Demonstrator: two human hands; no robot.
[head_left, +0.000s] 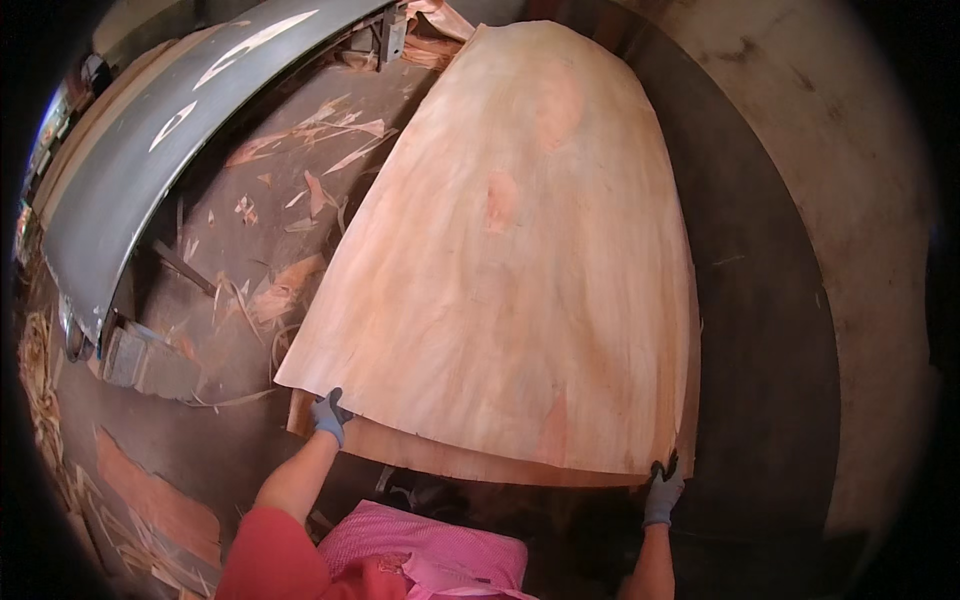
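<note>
The broad pale wood sheet (530,270) lies lengthwise ahead of the person, its near edge spanning both hands. Along its right side runs a dark strip (765,300) of ground; on its left, a gap littered with veneer scraps (285,290) separates it from the grey tabletop (190,150). A darker lower sheet (450,458) shows below the near edge. The left forearm (300,475) angles up and rightward; the right forearm (653,565) rises nearly straight. The gloved left hand (330,416) closes around the edge near its left corner, the gloved right hand (664,492) around the right corner.
</note>
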